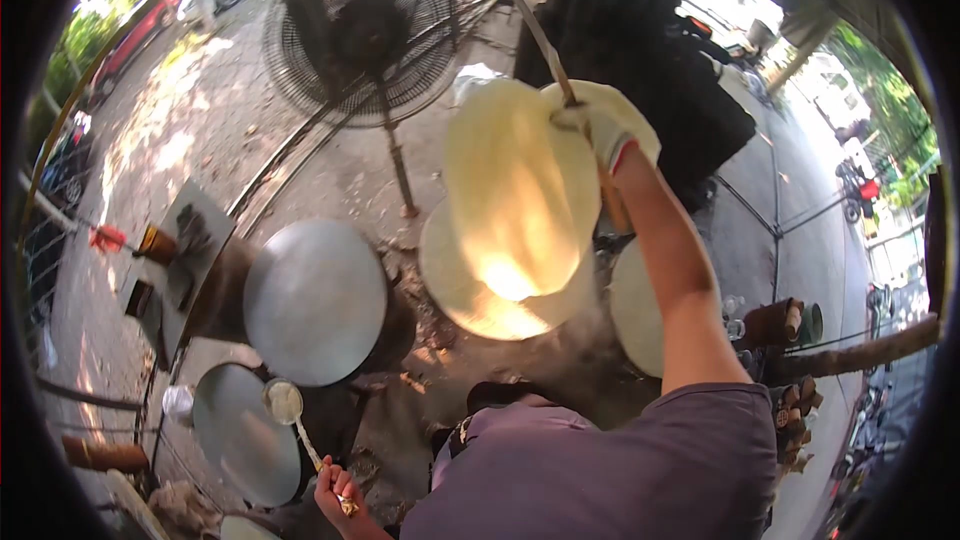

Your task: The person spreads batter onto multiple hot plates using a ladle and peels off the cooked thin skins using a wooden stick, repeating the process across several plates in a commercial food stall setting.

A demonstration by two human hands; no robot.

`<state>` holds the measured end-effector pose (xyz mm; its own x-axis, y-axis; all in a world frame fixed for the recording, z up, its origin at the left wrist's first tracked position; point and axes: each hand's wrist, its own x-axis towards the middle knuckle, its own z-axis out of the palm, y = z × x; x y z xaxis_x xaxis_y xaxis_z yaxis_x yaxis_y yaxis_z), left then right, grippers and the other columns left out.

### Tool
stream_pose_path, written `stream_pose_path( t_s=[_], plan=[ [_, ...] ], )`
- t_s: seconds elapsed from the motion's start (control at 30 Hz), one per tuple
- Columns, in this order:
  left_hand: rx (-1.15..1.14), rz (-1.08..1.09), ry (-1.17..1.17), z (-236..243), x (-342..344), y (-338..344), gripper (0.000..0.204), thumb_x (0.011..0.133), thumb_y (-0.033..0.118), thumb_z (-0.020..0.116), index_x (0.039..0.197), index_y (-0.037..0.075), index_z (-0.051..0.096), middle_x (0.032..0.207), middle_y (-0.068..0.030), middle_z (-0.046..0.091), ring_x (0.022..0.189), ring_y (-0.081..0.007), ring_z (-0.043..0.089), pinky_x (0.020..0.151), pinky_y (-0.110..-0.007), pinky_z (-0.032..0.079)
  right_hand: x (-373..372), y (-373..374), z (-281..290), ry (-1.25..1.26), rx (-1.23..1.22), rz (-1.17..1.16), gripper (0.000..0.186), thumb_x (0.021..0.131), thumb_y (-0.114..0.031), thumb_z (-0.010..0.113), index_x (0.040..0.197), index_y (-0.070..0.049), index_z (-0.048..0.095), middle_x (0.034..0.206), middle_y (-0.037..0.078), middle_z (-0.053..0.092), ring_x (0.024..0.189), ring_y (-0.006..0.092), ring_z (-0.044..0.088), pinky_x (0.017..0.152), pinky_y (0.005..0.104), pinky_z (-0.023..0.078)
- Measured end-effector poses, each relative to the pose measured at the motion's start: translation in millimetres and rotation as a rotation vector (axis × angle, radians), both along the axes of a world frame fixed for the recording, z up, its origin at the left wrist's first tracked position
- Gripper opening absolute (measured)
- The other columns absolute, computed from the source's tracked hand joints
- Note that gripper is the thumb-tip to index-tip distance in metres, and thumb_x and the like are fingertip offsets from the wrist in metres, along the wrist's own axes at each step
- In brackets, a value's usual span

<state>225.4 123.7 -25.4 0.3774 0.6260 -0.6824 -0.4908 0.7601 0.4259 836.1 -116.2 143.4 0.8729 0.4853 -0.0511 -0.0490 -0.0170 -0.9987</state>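
Observation:
My left hand point(338, 488) is closed round the handle of a ladle point(283, 402). Pale batter appears to coat the ladle's bowl, which is over the edge of a round grey griddle point(225, 430). Farther forward on the right, my right hand point(605, 138) wears a white glove and grips a long flat wooden stick point(540, 35). A large, thin, pale yellow pancake point(510, 180) hangs beside that hand, lit brightly near its lower edge. Part of a pale sheet point(632, 105) shows behind the glove. Beneath the pancake lies another round pale sheet point(490, 318).
A second grey griddle point(315, 300) stands left of centre. At right, my arm partly covers another round pale surface point(637, 315). A big fan point(365, 30) and a dark bulky stack point(625, 50) stand ahead. Cut logs point(792, 415) lie at the right.

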Motion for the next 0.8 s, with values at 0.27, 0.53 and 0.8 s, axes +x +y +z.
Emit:
stream_pose_path(
  t_s=[0.27, 0.53, 0.8],
  plan=[
    [-0.136, -0.147, -0.170, 67, 129, -84, 0.023, 0.099, 0.010, 0.039, 0.111, -0.007, 0.047, 0.074, -0.0047, 0.041, 0.053, -0.0100, 0.035, 0.042, -0.022, 0.032, 134, -100, 65, -1.050, -0.942, -0.143, 0.022, 0.081, -0.026, 0.057, 0.089, -0.010, 0.069, 0.083, 0.016, 0.066, 0.078, 0.0326, 0.064, 0.070, 0.0427, 0.050],
    [-0.093, -0.193, -0.047, 90, 183, -117, 0.024, 0.098, 0.008, 0.041, 0.113, -0.008, 0.051, 0.072, -0.0040, 0.045, 0.048, -0.0086, 0.035, 0.037, -0.022, 0.031, 189, -135, -207, -0.840, -1.226, -0.241, 0.015, 0.082, -0.016, 0.052, 0.090, -0.014, 0.065, 0.095, 0.013, 0.062, 0.089, 0.0320, 0.063, 0.074, 0.0436, 0.052],
    [0.021, 0.021, -0.004, 71, 153, -135, 0.024, 0.095, 0.008, 0.041, 0.114, -0.005, 0.047, 0.068, -0.0015, 0.039, 0.046, -0.0068, 0.037, 0.035, -0.020, 0.034, 160, -125, -234, -0.807, -0.999, -0.158, 0.021, 0.081, -0.022, 0.059, 0.094, -0.010, 0.069, 0.089, 0.016, 0.066, 0.087, 0.0341, 0.064, 0.076, 0.0431, 0.050]
  ],
)
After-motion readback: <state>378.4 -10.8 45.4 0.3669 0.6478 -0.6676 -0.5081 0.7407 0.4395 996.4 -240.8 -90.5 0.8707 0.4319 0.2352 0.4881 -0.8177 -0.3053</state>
